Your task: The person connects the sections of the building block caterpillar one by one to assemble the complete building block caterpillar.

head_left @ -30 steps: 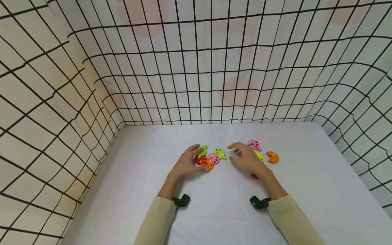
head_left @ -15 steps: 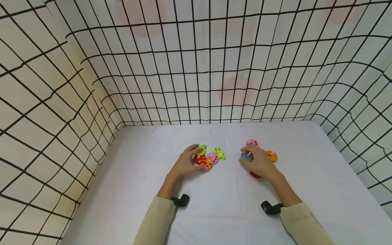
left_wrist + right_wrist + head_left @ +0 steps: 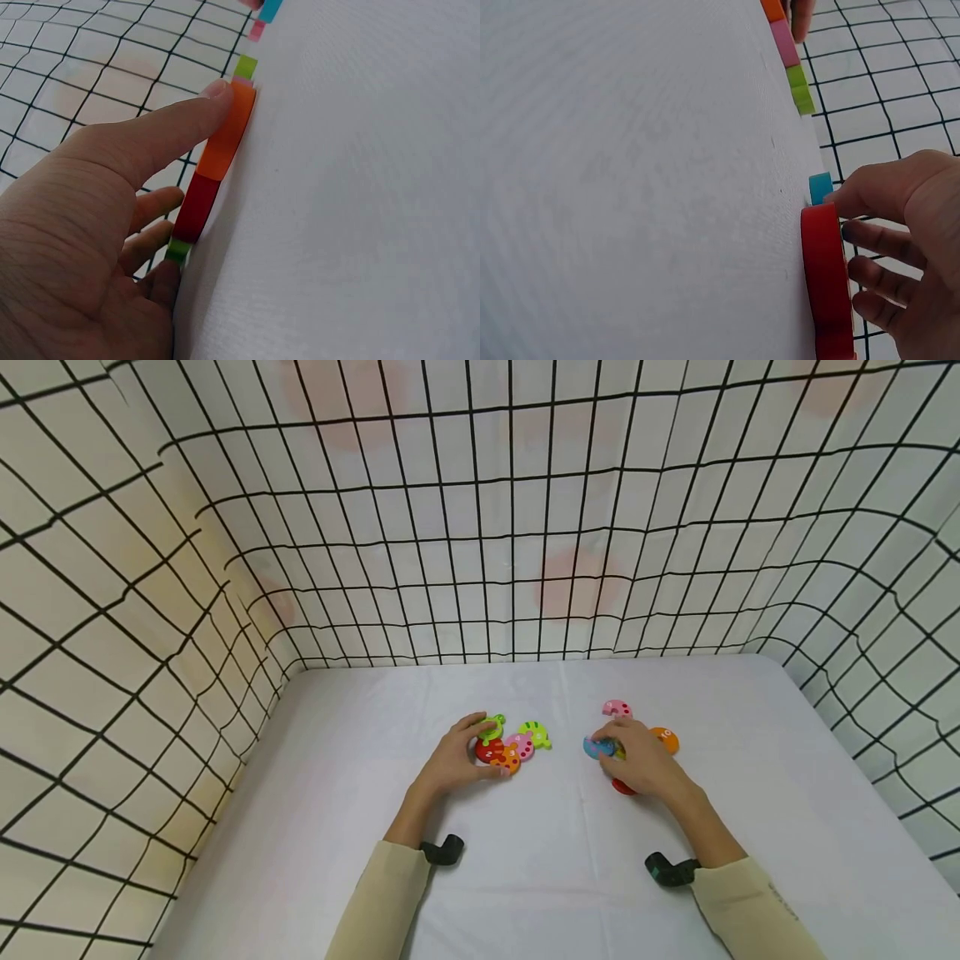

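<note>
At the table's middle, my left hand point(image 3: 450, 762) curves round a joined row of flat, numbered animal-shaped puzzle pieces. Its thumb touches the orange piece point(image 3: 226, 135), and its fingers reach the green piece point(image 3: 491, 729) past the red one point(image 3: 487, 752). A pink piece point(image 3: 521, 745) and a striped lime piece point(image 3: 535, 734) continue the row. To the right, my right hand point(image 3: 643, 764) pinches a blue puzzle piece point(image 3: 592, 747) between thumb and fingers, low over or on the cloth. Something yellow shows partly under that hand.
Round the right hand lie loose pieces: a pink one point(image 3: 617, 707) behind, an orange one point(image 3: 667, 740) to the right and a red one point(image 3: 622, 787) in front. White cloth point(image 3: 525, 877) covers the table. Black wire grid point(image 3: 480, 535) stands behind and at the sides.
My right hand has moved right to the loose pieces and taken hold of the blue piece, which now shows farther out from the fingertips. My left hand stays at the joined row.
</note>
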Demonstrator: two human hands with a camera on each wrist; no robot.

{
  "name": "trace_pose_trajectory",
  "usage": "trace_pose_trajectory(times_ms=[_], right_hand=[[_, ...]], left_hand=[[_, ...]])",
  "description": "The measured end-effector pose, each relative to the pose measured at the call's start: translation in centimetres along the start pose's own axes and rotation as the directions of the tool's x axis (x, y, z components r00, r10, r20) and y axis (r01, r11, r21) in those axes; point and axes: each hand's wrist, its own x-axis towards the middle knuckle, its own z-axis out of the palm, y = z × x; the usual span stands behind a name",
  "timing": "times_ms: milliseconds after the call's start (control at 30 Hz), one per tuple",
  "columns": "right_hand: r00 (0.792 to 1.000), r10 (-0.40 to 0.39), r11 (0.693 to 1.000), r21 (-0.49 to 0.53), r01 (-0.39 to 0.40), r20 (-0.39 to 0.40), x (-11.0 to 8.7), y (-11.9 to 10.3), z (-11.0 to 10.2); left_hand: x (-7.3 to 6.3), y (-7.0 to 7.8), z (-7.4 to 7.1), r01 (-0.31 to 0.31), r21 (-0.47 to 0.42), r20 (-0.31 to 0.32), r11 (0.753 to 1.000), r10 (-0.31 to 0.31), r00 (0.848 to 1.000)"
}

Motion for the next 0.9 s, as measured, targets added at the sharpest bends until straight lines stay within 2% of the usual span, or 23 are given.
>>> trace_pose_trajectory(times_ms=[267,533,900], right_hand=[[0.999,0.042,0.999,-0.007,-0.042,-0.016,-0.06,0.04,-0.05],[0.999,0.031,0.999,-0.011,-0.032,-0.032,0.27,0.28,0.29],[0.998,0.054,0.997,0.057,-0.052,-0.038,0.01,0.03,0.21]], left_hand=[[0.12,0.00,0.16,0.004,-0.003,0.001,1.000,-0.004,1.000],[-0.08,0.20,-0.01,0.011,0.005,-0.005,1.000,-0.011,1.000],[-0.24,0.25,-0.22,0.017,-0.022,-0.020,1.000,-0.018,1.000]])
